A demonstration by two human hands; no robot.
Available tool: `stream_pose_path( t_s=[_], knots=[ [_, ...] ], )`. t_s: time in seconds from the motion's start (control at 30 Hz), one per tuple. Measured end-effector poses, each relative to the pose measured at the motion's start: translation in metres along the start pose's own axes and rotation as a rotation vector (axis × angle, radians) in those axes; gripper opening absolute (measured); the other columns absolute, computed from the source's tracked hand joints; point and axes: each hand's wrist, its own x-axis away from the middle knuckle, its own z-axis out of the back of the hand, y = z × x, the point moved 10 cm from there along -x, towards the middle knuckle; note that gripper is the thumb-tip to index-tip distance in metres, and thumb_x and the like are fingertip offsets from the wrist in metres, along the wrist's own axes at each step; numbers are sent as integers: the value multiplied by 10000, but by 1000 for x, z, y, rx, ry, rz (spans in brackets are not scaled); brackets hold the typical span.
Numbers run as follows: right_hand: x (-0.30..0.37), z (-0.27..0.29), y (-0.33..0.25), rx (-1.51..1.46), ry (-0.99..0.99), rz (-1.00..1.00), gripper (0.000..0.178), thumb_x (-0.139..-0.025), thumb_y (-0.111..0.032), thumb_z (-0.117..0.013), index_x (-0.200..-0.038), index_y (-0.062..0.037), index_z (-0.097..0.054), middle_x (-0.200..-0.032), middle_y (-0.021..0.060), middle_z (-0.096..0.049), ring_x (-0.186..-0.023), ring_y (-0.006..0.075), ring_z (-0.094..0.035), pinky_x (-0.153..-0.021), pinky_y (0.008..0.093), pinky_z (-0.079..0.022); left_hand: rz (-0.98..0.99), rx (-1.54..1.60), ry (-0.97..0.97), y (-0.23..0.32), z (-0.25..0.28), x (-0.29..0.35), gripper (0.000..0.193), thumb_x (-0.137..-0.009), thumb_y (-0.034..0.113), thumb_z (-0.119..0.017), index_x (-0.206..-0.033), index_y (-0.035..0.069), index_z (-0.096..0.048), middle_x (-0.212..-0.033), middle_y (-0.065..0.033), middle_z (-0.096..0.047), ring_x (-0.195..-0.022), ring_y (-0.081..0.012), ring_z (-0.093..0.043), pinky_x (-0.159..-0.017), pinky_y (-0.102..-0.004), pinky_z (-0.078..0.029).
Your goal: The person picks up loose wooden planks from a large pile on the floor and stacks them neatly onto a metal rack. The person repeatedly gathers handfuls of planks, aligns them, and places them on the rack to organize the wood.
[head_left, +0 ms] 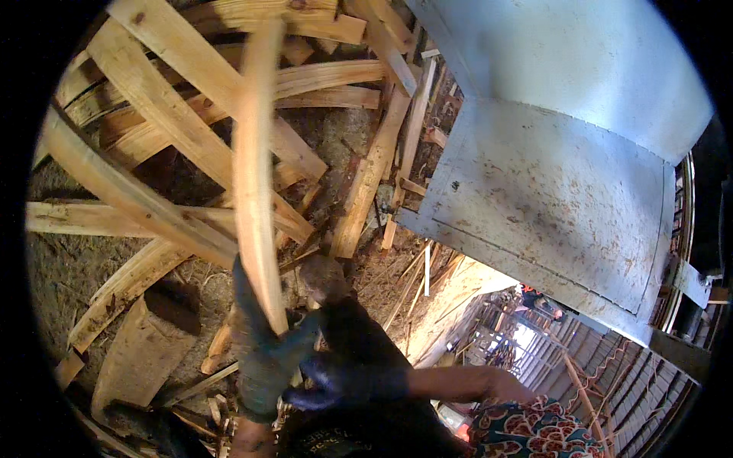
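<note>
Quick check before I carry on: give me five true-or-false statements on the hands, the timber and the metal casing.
1. The left hand, in a greyish-green glove, holds the near end of a long, pale wooden board. True.
2. The right hand, in a dark blue glove, rests on the metal casing. False: it is close beside the left hand.
3. A large, grey metal casing stands right of the piled wooden planks. True.
4. Those planks all lie parallel. False: several cross at angles.
5. The right arm's sleeve is plain white. False: it is dark with a red pattern.
</note>
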Motion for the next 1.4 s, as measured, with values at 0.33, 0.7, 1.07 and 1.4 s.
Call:
stream_pose_path(
  t_s=[0.33, 0.7, 1.07, 1.4],
  knots=[
    [-51, 237, 119, 291, 953, -132, 563, -793, -243, -689, -1249, -4, -460, -1105, 139, -608, -979, 217, -587, -815, 333, -471, -129, -77, 146, 14, 33, 21, 863, -722, -69, -588, -1442, 81, -136, -1015, -110, -551, -872, -173, -538, -760, -301, -476],
    [0, 104, 58, -703, 703, -141, 342, -847, -157, -623, -1144, -4, -548, -998, 77, -597, -978, 206, -564, -879, 339, -442, -120, 115, 335, 28, 69, 15, 730, -788, -5, -598, -1421, 86, -247, -1222, -111, -482, -1007, -210, -517, -833, -314, -470],
    [-111, 83, -88, 780, 148, 583, 435, -870, -232, -609, -1241, -40, -493, -1081, 116, -584, -965, 183, -590, -762, 290, -490, -274, 283, 618, 27, 111, -22, 686, -872, 16, -524, -1440, 55, -142, -1440, -146, -275, -1287, -264, -333, -1084, -380, -247],
    [-198, 221, -185, 970, 561, 847, 468, -825, -195, -594, -1258, -54, -482, -1055, 212, -607, -930, 372, -599, -811, 423, -479, -339, 518, 641, 16, 105, -69, 723, -888, 158, -567, -1456, 67, -129, -1468, -124, -225, -1275, -223, -312, -1054, -338, -257]
  ],
)
